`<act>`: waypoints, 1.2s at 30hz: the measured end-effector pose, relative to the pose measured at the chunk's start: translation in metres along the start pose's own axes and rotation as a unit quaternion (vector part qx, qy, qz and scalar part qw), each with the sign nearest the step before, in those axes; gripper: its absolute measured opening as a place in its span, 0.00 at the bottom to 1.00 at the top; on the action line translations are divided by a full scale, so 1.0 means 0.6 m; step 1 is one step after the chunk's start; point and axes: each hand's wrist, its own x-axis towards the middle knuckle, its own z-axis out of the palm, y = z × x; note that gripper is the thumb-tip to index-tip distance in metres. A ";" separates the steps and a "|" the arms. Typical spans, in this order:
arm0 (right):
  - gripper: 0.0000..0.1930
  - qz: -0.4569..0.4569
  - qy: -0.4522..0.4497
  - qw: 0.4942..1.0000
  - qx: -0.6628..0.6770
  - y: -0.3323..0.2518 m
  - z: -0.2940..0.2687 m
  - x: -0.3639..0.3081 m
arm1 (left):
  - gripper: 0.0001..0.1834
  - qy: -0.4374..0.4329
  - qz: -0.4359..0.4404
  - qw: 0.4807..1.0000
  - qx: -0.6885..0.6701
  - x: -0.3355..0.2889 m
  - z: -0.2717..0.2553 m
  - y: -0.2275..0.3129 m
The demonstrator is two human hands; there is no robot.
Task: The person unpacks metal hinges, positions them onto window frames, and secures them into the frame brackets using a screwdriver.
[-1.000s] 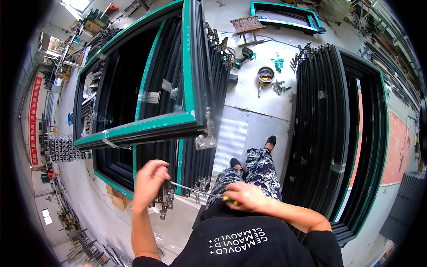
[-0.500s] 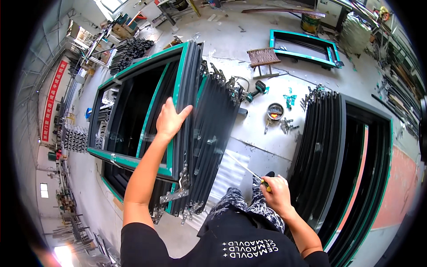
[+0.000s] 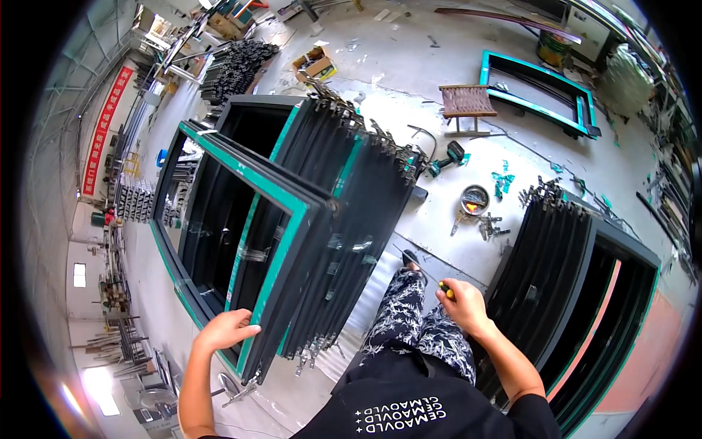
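Note:
My left hand (image 3: 225, 330) is closed over the near edge of a dark window frame (image 3: 294, 233) faced with green tape. That frame leans at a slant against a stack of similar black frames (image 3: 344, 241), which have metal hinge hardware along their far and near ends. On the right, my right hand (image 3: 464, 304) grips a screwdriver (image 3: 445, 290) by its yellow-and-black handle. Its thin shaft points away from me, over my legs, touching nothing that I can see. The fingers of my left hand behind the frame are partly hidden.
A second stack of dark frames (image 3: 545, 271) stands close on my right. On the floor ahead are a round tin (image 3: 474, 200), loose metal hinges (image 3: 491, 227), a cordless drill (image 3: 447, 158), and a small stool (image 3: 468, 102). Farther off lies a green-taped frame (image 3: 537, 106).
The front frame has tilted, its far end dropping nearer to me. My left hand has moved from its upper bar down to the near edge. My right hand still holds the screwdriver.

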 end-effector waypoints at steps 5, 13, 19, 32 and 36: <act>0.13 -0.083 0.062 0.995 0.013 -0.054 0.005 0.182 | 0.17 0.179 0.150 0.969 -0.078 0.059 -0.150 0.104; 0.11 -0.168 0.142 0.973 0.061 -0.127 0.004 0.466 | 0.28 0.414 0.206 0.885 0.050 0.429 -0.333 0.252; 0.10 -0.232 0.144 0.961 0.046 -0.110 -0.001 0.608 | 0.39 0.355 0.014 0.934 0.038 0.586 -0.370 0.348; 0.10 -0.271 0.062 0.952 0.127 -0.067 0.003 0.694 | 0.31 0.485 0.021 0.874 0.016 0.641 -0.315 0.330; 0.10 -0.285 0.056 0.949 0.124 -0.061 0.003 0.706 | 0.31 0.490 0.019 0.871 0.026 0.647 -0.312 0.330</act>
